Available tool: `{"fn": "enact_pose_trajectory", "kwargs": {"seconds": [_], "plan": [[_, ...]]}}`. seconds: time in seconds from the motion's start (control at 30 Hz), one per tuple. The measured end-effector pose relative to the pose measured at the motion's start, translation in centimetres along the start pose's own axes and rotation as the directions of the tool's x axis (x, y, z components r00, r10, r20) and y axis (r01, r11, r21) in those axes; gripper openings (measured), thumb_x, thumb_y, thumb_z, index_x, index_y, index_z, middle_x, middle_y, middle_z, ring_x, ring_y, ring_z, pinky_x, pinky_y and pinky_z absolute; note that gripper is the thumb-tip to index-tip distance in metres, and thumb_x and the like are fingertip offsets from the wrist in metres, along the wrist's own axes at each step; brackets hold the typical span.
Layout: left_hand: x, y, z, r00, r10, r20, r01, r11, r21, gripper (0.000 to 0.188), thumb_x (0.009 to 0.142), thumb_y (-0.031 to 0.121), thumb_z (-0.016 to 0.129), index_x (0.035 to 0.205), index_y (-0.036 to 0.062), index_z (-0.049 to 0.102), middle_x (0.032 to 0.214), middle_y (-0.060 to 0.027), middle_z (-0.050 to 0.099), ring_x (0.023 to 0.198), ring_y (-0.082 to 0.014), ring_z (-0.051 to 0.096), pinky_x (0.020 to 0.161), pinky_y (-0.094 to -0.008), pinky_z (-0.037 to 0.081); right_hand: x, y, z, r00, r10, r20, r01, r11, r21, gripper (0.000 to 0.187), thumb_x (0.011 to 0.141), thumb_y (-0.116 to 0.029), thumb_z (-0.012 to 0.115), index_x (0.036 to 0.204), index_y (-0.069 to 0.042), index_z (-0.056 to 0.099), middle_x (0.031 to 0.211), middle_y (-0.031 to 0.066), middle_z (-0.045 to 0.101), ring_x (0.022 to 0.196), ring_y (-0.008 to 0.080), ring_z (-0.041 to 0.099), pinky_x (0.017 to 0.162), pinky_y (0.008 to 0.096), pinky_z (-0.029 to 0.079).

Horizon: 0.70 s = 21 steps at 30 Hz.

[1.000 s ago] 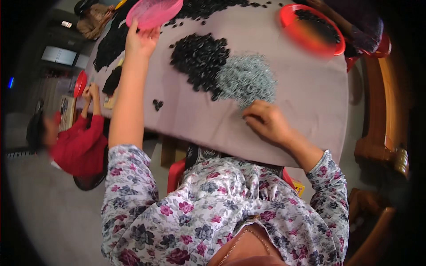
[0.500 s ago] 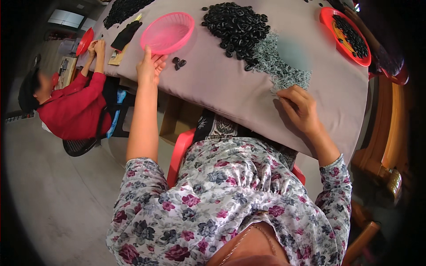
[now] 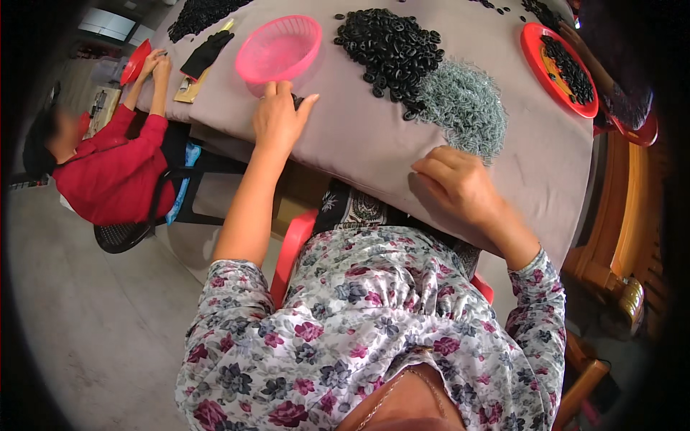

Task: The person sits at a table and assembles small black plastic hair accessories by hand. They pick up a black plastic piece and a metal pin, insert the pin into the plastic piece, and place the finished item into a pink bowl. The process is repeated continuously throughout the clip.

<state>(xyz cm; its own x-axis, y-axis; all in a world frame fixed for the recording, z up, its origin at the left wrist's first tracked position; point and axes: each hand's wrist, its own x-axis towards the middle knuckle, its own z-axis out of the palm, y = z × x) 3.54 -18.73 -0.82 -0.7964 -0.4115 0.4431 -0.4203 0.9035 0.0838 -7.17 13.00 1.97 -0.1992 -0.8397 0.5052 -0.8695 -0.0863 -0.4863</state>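
Note:
My left hand [image 3: 279, 118] lies palm down over a few small black oval parts, its thumb stretched apart from the fingers; a bit of black shows beside the thumb. Just beyond its fingertips stands a pink plastic basket [image 3: 279, 50]. My right hand [image 3: 454, 179] is closed with the fingers curled together over the near part of the table, and whatever is in it is hidden. Close above it lies a heap of small grey-green pieces [image 3: 467, 104], touching a larger pile of black oval parts [image 3: 388, 47].
A grey cloth covers the table [image 3: 359, 140]. At the right stands a red tray [image 3: 530, 50] of black parts, with another person's arm [image 3: 593, 61] by it. A person in red [image 3: 115, 169] works at the left, near a black glove [image 3: 207, 54]. Another black pile [image 3: 201, 18] lies at far left.
My left hand has left the basket's rim and moved right, over the loose black parts. My right hand has drawn slightly left and toward me, away from the grey-green heap.

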Motion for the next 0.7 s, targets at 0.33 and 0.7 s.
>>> {"fn": "enact_pose_trajectory", "kwargs": {"seconds": [0.33, 0.7], "plan": [[-0.7, -0.3, 0.9, 0.991, 0.111, 0.072, -0.106, 0.992, -0.071, 0.023, 0.092, 0.027, 0.063, 0.088, 0.0074, 0.051, 0.085, -0.0141, 0.061, 0.071, -0.0387, 0.061, 0.062, -0.0503, 0.048, -1.5, 1.1, 1.5, 0.989, 0.148, 0.006, -0.146, 0.967, 0.207, 0.013, 0.080, -0.007, 0.067, 0.091, -0.002, 0.065, 0.083, 0.0132, 0.060, 0.076, 0.0319, 0.061, 0.067, 0.0399, 0.050], [2.5, -0.6, -1.1, 0.986, 0.139, -0.094, -0.157, 0.962, -0.223, 0.028, 0.087, 0.027, 0.071, 0.080, 0.0056, 0.056, 0.070, -0.0112, 0.061, 0.064, -0.0338, 0.059, 0.058, -0.0426, 0.047, -1.5, 1.7, 1.5, 0.984, 0.176, 0.012, -0.175, 0.965, 0.194, 0.012, 0.081, -0.005, 0.068, 0.092, -0.002, 0.067, 0.084, 0.0126, 0.063, 0.078, 0.0313, 0.062, 0.070, 0.0387, 0.050]]}}
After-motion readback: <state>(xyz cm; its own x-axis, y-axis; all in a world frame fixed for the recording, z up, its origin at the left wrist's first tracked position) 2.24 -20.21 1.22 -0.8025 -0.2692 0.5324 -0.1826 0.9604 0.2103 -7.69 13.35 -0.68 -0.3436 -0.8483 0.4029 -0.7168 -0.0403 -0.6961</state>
